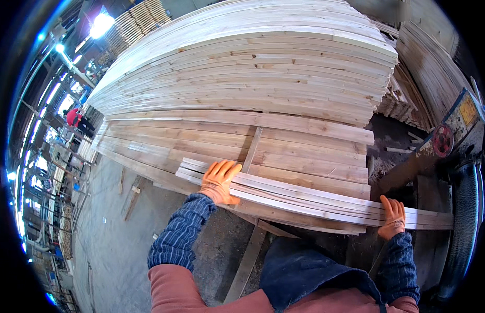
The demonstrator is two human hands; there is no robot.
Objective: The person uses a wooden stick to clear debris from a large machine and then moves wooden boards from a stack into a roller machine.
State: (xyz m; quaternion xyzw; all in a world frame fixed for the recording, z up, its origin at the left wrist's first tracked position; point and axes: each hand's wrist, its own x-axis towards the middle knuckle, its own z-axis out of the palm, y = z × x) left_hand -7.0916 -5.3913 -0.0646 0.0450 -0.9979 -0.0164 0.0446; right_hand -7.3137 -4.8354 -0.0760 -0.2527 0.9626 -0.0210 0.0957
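A bundle of long, narrow wooden strips (pixel 305 195) lies side by side along the near edge of a layer of flat boards (pixel 310 159). My left hand (pixel 219 181), in an orange glove, is closed over the bundle near its left end, fingers across the top and thumb on the near side. Farther right, my gloved right hand (pixel 392 218) grips the same strips with its fingers wrapped over them. Their right ends jut past the boards toward a machine. A thin wooden stick (pixel 253 148) lies crosswise on the boards beyond my left hand.
Behind the boards rises a tall stack of planks (pixel 242 75). At the right stands a worn machine with a red handwheel (pixel 442 141) and a dark ribbed cylinder (pixel 464 208). Scrap wood (pixel 133 198) lies on the concrete floor. A person in red (pixel 74 118) is far off left.
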